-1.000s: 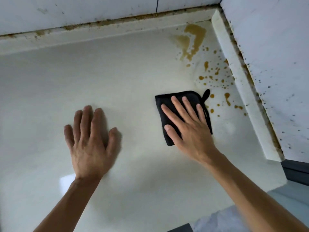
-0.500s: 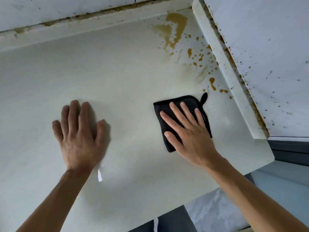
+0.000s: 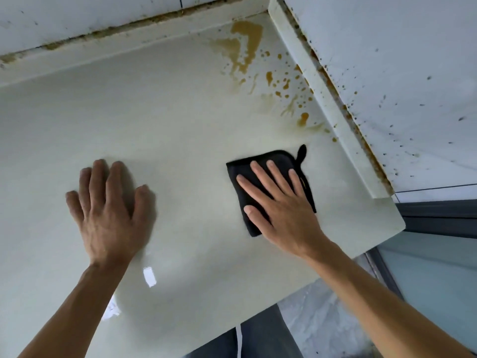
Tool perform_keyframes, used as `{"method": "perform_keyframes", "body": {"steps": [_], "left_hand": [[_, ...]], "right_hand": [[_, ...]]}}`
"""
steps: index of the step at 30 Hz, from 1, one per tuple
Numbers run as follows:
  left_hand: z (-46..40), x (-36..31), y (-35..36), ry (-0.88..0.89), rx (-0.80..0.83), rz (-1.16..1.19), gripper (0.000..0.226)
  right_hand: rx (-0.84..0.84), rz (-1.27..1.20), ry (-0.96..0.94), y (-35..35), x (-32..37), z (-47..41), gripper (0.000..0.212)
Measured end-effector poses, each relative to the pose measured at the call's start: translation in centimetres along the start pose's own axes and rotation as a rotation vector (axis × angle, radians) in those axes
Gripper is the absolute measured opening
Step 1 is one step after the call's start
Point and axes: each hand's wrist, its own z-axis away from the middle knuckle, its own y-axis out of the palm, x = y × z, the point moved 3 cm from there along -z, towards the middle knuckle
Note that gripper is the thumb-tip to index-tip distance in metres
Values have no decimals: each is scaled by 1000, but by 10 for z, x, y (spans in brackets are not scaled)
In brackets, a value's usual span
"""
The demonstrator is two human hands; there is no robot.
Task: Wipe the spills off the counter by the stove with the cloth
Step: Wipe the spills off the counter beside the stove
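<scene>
The left hand (image 3: 108, 215) lies flat on the pale counter (image 3: 154, 120), well to the left of the black cloth (image 3: 268, 171), palm down. Its fingers are straight and slightly spread, holding nothing. A small bright glare sits on the counter surface just below and to the right of this hand.

The cloth is folded into a rough square and lies on the counter, below the stained corner. A short loop at its upper right corner points up toward the stains. The right hand (image 3: 284, 210) presses on the cloth from above with straight fingers fanned a little apart; the palm covers the cloth's lower right part and the fingertips reach toward its upper edge. The fingers do not curl round the fabric.

Above and to the right of the cloth, brown spills (image 3: 245, 45) spread over the counter: a large blotch in the far corner, then drops and smeared streaks running down to just above the cloth's loop. To the right of the cloth, a raised ledge (image 3: 335, 115) borders the counter, and beyond it rises a white wall (image 3: 400, 73) speckled with dark spots.
</scene>
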Motion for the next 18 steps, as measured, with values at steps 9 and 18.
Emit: {"method": "perform_keyframes", "body": {"steps": [9, 18], "left_hand": [[2, 9, 9, -2, -19, -1, 59], [1, 17, 15, 2, -23, -9, 60]], "right_hand": [[-5, -36, 371, -25, -50, -72, 60], [50, -13, 85, -26, -72, -20, 59]]}}
